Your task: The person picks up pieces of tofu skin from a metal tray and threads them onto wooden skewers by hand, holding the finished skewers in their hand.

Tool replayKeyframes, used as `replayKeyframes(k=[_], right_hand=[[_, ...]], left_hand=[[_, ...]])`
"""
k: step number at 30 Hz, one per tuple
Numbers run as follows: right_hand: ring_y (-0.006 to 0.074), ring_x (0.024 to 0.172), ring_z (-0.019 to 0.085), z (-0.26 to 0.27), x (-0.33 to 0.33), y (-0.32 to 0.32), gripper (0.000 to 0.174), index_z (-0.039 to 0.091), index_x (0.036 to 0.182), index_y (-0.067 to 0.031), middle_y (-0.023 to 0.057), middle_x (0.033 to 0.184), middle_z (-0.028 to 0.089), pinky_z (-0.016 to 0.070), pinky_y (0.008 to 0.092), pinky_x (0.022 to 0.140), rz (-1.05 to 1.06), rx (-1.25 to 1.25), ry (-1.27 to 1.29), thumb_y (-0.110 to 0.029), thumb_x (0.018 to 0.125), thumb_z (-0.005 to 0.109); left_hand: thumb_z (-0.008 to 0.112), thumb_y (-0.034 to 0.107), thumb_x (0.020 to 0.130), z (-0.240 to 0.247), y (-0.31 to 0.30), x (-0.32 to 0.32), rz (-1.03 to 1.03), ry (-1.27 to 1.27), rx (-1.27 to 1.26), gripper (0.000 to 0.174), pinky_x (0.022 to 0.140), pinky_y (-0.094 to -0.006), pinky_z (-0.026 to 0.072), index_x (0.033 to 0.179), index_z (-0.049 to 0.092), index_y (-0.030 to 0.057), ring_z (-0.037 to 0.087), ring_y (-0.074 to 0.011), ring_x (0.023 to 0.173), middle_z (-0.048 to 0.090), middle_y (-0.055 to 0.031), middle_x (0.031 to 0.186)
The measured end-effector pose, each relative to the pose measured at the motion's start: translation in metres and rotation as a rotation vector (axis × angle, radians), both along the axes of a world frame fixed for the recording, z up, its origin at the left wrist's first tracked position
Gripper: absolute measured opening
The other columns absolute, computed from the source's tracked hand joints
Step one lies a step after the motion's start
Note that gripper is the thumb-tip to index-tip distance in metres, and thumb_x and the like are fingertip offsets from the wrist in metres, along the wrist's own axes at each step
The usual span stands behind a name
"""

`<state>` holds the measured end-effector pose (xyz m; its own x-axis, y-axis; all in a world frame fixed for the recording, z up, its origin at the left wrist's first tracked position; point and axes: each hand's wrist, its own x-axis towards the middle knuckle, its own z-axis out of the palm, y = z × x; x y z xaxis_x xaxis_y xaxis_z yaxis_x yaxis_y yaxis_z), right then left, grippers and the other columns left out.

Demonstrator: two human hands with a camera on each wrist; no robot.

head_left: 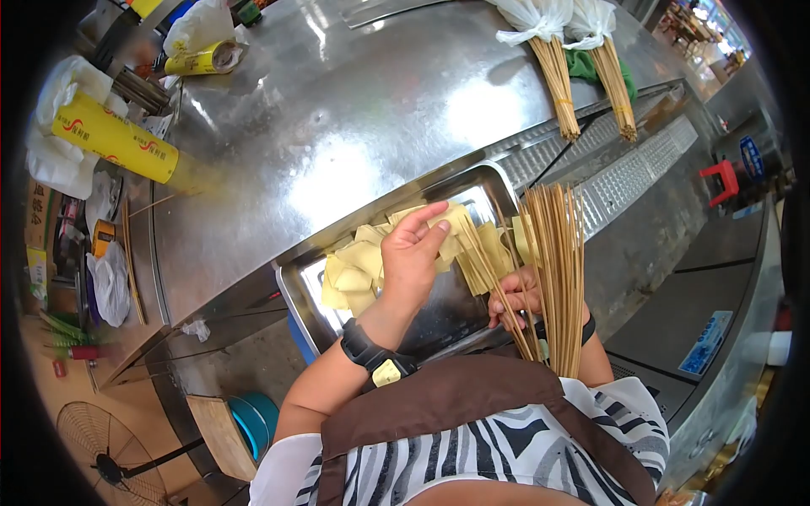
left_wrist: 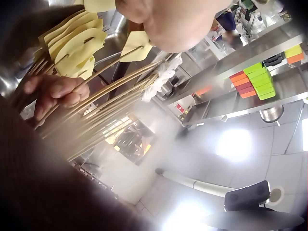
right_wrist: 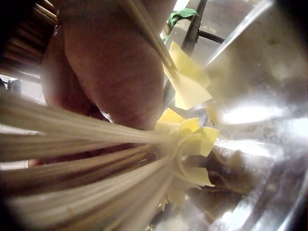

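Note:
In the head view my left hand (head_left: 409,257) is over a metal tray (head_left: 291,299) of thin yellow sheets (head_left: 359,257), index finger extended and thumb tip apart from it. Its fingertips are beside sheets on skewers; contact is unclear. My right hand (head_left: 516,295) holds thin wooden skewers (head_left: 485,268), some carrying folded yellow sheets. A thick bundle of bare skewers (head_left: 557,274) stands against that hand. In the left wrist view, the right hand's fingers (left_wrist: 60,94) pinch a skewer with one sheet (left_wrist: 136,46) near its tip. The right wrist view shows folded sheets (right_wrist: 190,91) beside the hand (right_wrist: 113,72).
Two skewer bundles with white plastic (head_left: 553,76) lie at the counter's back right. Yellow film rolls (head_left: 118,139) are at the left. A perforated metal strip (head_left: 637,177) runs beyond the tray. A fan (head_left: 110,460) and a wooden stool (head_left: 221,434) stand lower left.

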<state>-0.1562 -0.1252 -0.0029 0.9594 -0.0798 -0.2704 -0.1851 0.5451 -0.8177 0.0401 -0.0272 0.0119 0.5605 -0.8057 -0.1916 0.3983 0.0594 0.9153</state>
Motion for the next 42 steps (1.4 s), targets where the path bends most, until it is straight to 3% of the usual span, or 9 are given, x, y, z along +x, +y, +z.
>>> replayKeyframes(k=[5, 12, 15, 17, 20, 24, 26, 33, 42], right_hand=[[0.0088, 0.054, 0.054, -0.002, 0.0, 0.0, 0.026, 0.063, 0.09, 0.0034, 0.0018, 0.063, 0.056, 0.0519, 0.0276, 0.077, 0.007, -0.018, 0.008, -0.022, 0.093, 0.06], [0.01, 0.055, 0.055, -0.001, 0.0, 0.0, 0.026, 0.063, 0.09, 0.0035, 0.0022, 0.059, 0.054, 0.0522, 0.0289, 0.076, -0.004, -0.043, 0.008, -0.022, 0.094, 0.058], [0.0103, 0.055, 0.055, -0.002, 0.001, -0.001, 0.027, 0.062, 0.089, 0.0038, 0.0022, 0.059, 0.053, 0.0524, 0.0289, 0.076, 0.0, -0.046, -0.004, -0.022, 0.094, 0.058], [0.0103, 0.055, 0.055, -0.002, 0.0, 0.0, 0.027, 0.062, 0.088, 0.0039, 0.0022, 0.059, 0.053, 0.0525, 0.0288, 0.075, 0.007, -0.054, -0.001, -0.022, 0.094, 0.058], [0.0103, 0.054, 0.055, -0.002, 0.001, 0.0, 0.027, 0.062, 0.088, 0.0038, 0.0021, 0.059, 0.053, 0.0526, 0.0286, 0.075, 0.01, -0.052, 0.0, -0.022, 0.094, 0.058], [0.0097, 0.054, 0.055, -0.002, 0.0, 0.001, 0.026, 0.063, 0.088, 0.0038, 0.0022, 0.06, 0.054, 0.053, 0.0283, 0.075, -0.003, -0.03, -0.008, -0.021, 0.094, 0.058], [0.0094, 0.054, 0.055, -0.003, 0.0, 0.001, 0.026, 0.063, 0.089, 0.0039, 0.0022, 0.061, 0.055, 0.0532, 0.0281, 0.074, -0.013, -0.029, -0.007, -0.021, 0.094, 0.058], [0.0092, 0.054, 0.055, -0.005, -0.001, 0.001, 0.023, 0.063, 0.089, 0.0036, 0.0022, 0.062, 0.055, 0.0534, 0.0277, 0.074, -0.015, -0.003, -0.008, -0.019, 0.093, 0.059], [0.0096, 0.053, 0.054, -0.003, 0.0, -0.002, 0.025, 0.062, 0.088, 0.0034, 0.0031, 0.063, 0.055, 0.0537, 0.0294, 0.074, -0.013, -0.026, -0.025, -0.02, 0.094, 0.058]], left_hand=[[0.059, 0.004, 0.09, -0.009, 0.004, -0.007, 0.083, 0.18, 0.073, 0.031, 0.055, -0.0172, 0.039, 0.121, 0.057, -0.0012, 0.052, -0.0022, 0.068, 0.066, -0.0025, 0.093], [0.058, 0.004, 0.091, -0.01, 0.016, -0.02, -0.02, 0.183, 0.134, 0.034, 0.06, -0.0173, 0.0434, 0.124, 0.054, -0.0024, 0.057, -0.0037, 0.073, 0.066, -0.0036, 0.095], [0.057, 0.004, 0.091, -0.009, 0.015, -0.019, -0.044, 0.144, 0.052, 0.037, 0.066, -0.0198, 0.0469, 0.127, 0.05, -0.0028, 0.06, -0.0066, 0.079, 0.066, -0.0056, 0.097], [0.055, 0.004, 0.092, -0.004, 0.008, -0.016, 0.092, 0.313, -0.08, 0.036, 0.072, -0.0234, 0.0491, 0.127, 0.049, -0.0035, 0.062, -0.01, 0.083, 0.066, -0.008, 0.101], [0.057, 0.003, 0.091, -0.016, 0.005, -0.004, 0.107, 0.354, -0.073, 0.037, 0.068, -0.021, 0.0454, 0.126, 0.048, -0.006, 0.058, -0.008, 0.081, 0.064, -0.0065, 0.097], [0.058, 0.004, 0.091, -0.002, 0.002, -0.001, 0.081, 0.359, -0.067, 0.029, 0.071, -0.0217, 0.048, 0.119, 0.053, -0.0042, 0.06, -0.0095, 0.083, 0.065, -0.0076, 0.098], [0.056, 0.006, 0.092, -0.004, 0.001, 0.002, 0.058, 0.315, -0.049, 0.018, 0.076, -0.0281, 0.0518, 0.11, 0.057, -0.0005, 0.064, -0.0149, 0.087, 0.065, -0.0088, 0.099], [0.058, 0.007, 0.091, -0.002, 0.003, 0.007, -0.01, 0.208, 0.04, 0.016, 0.075, -0.0259, 0.0522, 0.106, 0.059, 0.0018, 0.064, -0.0131, 0.084, 0.066, -0.0068, 0.095], [0.057, -0.002, 0.089, -0.011, 0.015, -0.016, -0.129, 0.128, -0.038, 0.038, 0.078, -0.0275, 0.0529, 0.124, 0.042, 0.0005, 0.063, -0.0144, 0.092, 0.065, -0.0131, 0.107]])
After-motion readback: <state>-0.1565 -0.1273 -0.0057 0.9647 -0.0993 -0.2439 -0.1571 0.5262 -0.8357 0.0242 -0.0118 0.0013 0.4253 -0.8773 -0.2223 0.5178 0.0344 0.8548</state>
